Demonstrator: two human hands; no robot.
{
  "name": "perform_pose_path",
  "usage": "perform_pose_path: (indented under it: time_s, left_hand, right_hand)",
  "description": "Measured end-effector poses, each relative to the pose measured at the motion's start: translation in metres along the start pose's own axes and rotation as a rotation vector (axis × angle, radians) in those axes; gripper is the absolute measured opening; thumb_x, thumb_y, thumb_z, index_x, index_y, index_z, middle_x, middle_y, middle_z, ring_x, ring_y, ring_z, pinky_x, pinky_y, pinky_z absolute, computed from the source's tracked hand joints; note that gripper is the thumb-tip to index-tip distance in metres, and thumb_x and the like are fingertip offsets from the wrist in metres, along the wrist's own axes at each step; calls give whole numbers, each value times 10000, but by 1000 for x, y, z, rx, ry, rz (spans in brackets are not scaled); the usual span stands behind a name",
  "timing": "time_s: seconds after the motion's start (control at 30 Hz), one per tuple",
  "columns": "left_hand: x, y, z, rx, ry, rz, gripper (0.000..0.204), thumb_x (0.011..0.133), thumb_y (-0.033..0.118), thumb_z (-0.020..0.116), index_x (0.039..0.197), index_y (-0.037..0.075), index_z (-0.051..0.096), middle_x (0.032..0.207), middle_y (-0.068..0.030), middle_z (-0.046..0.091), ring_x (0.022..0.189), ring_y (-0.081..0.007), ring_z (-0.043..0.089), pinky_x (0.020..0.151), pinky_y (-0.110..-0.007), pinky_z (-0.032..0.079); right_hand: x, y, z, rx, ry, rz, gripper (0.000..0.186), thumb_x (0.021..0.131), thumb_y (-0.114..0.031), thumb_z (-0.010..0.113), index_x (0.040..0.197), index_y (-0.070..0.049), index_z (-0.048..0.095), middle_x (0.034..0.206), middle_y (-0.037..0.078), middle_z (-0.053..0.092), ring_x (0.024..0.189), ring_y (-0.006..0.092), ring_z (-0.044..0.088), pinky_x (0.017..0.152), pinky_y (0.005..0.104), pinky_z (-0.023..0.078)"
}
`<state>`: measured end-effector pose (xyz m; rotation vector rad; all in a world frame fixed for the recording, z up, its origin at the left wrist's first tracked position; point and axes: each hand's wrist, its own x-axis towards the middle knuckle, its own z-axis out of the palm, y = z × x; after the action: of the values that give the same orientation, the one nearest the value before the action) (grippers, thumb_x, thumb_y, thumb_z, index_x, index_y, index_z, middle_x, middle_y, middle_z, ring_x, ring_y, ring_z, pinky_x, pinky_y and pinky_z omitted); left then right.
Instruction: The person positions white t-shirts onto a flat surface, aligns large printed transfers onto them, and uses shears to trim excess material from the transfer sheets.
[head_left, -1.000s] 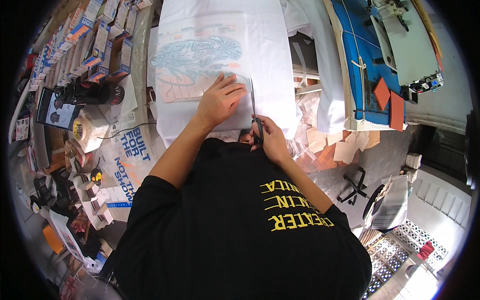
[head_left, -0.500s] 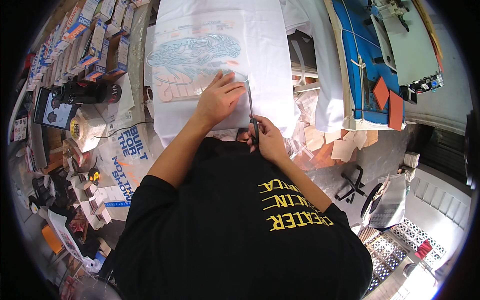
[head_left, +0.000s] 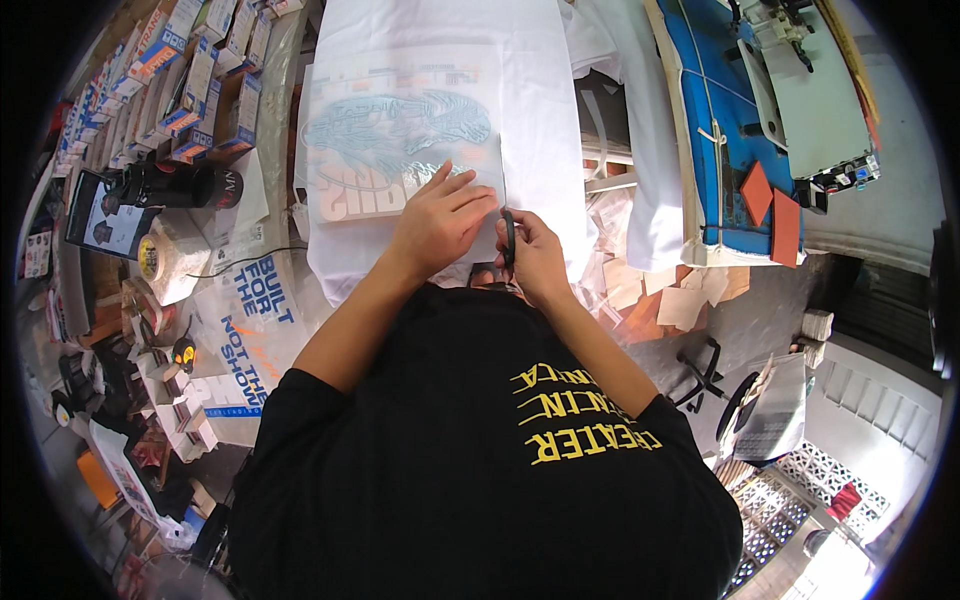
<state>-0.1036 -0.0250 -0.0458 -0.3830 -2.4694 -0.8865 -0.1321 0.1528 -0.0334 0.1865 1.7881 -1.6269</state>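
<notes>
A translucent printed film sheet (head_left: 400, 130) with a blue winged design and pale block shapes lies on white cloth (head_left: 545, 110) in front of me. My left hand (head_left: 445, 222) rests on its near right part, fingers stretched out and slightly apart. My right hand (head_left: 535, 258) is closed round the dark handles of a pair of scissors (head_left: 510, 235). The blades point away from me along the sheet's right edge, close beside my left fingertips. Most of the blades are hard to make out, so I cannot tell how far apart they stand.
To the left stand rows of cardboard boxes (head_left: 235, 110), a black cylindrical container (head_left: 180, 185), a tablet (head_left: 105, 215) and a tape roll (head_left: 150, 258). On the right, a blue-covered table (head_left: 705, 130) carries reddish squares (head_left: 787, 222). Paper scraps (head_left: 680, 305) lie below it.
The film sheet has slid a little toward me, and my left hand has shifted slightly with it. My right hand and the scissors have moved a little farther up along its right edge.
</notes>
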Motion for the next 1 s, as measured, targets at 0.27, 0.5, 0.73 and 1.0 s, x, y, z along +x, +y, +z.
perform_pose_path:
  time_s: [0.27,0.5,0.73,1.0]
  left_hand:
    - [-2,24,-20,-10,46,8,231,745,-25,684,956,64,703,1049,-69,710,1070,-301,664,1022,-509,466]
    - [-7,49,-45,-27,42,51,226,745,51,700,971,55,694,1008,-53,702,1026,-311,666,1019,-505,469]
    - [-19,49,-39,265,-204,-476,584,842,488,648,1198,30,580,1335,-183,507,1350,-354,395,1089,-707,182]
    - [-5,-104,-45,312,-147,-268,610,827,441,703,1201,-11,537,1361,-203,470,1371,-413,349,1128,-651,184]
  right_hand:
    - [31,-19,5,-11,46,-78,330,946,-97,532,1227,75,554,685,60,598,501,107,537,416,250,401]
    - [66,-40,10,-33,112,-150,246,964,-126,541,1114,47,628,795,67,647,521,101,524,441,250,418]
    - [80,-43,-3,-58,152,-145,328,926,-185,632,1178,23,613,776,92,670,553,137,597,440,282,479]
    - [-10,15,-112,-136,-197,-8,313,999,-194,530,1257,-18,552,796,37,583,636,129,591,540,267,479]
